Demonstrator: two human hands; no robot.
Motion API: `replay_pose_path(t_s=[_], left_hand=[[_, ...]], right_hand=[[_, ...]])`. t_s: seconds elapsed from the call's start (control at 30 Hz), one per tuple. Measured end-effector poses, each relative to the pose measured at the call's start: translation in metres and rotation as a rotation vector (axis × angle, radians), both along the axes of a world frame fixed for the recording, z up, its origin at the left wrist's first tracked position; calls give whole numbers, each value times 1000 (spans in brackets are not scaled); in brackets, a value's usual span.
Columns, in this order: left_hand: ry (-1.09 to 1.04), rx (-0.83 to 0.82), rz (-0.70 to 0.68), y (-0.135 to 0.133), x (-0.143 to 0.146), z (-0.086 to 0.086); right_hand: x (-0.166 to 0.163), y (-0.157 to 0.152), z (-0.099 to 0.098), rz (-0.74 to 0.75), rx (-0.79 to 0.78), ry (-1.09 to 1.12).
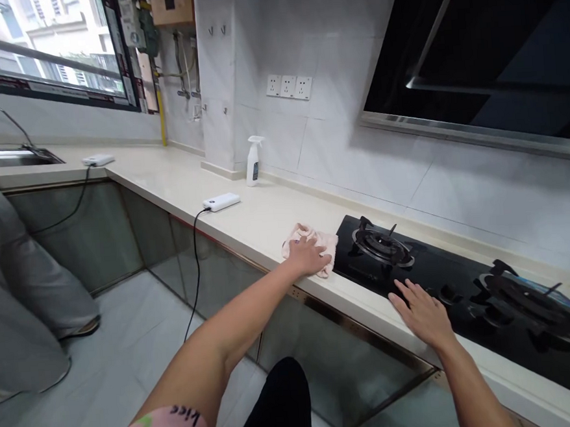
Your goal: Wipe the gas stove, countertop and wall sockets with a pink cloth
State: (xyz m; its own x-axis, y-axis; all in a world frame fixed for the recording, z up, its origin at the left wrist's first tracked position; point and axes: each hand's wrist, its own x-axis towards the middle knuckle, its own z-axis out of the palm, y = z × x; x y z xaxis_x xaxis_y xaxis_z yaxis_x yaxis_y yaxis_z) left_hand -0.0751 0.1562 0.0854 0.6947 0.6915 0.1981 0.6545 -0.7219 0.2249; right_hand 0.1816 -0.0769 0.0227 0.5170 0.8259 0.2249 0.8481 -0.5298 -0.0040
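My left hand [308, 256] presses down on a crumpled pale pink cloth [327, 242], its fingers curved over it. The cloth lies on the cream countertop [267, 231], up against the left end of a black gas stove [361, 263]. Farther right, my right hand [423, 313] is open, palm down, at the front edge of the stove, with nothing in it. Its fingertips point toward the left burner [382, 246]. Part of the cloth is hidden beneath my left hand.
A white spray bottle [253, 162] stands by the wall. A white power bank [222, 201] with a hanging black cable lies near the counter edge; a similar white device [98, 160] sits near the sink [12, 158]. Another person's legs [21, 284] are at left. A range hood [488, 49] overhangs the stove.
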Motion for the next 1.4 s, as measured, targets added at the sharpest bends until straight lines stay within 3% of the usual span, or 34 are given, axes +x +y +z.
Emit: replay_pose_path(t_s=[0.23,0.37,0.5,0.77,0.93,1.1,1.27,1.4], left_hand=[[-75,113,18,-48,-40,-13],[-96,111,10,-49,-59,-15],[-66,50,69,-13,-85,-10],[-21,-25,419,97,-165,15],[-19,-19,554,117,-176,17],[-66,55,507,80,-158,2],[-155,179,412,5,-130,-22],[-215,244,236,-56,-86,-39]], right_hand=[[3,1,-2,-1,-4,13],[5,2,-3,-13,-22,5],[6,4,-5,-18,-33,-3],[4,5,-9,-18,-34,-27],[-4,3,-4,-21,-21,-19],[-14,3,7,-23,-35,12],[-15,3,11,-19,-32,52],[-14,3,12,-11,-21,54]])
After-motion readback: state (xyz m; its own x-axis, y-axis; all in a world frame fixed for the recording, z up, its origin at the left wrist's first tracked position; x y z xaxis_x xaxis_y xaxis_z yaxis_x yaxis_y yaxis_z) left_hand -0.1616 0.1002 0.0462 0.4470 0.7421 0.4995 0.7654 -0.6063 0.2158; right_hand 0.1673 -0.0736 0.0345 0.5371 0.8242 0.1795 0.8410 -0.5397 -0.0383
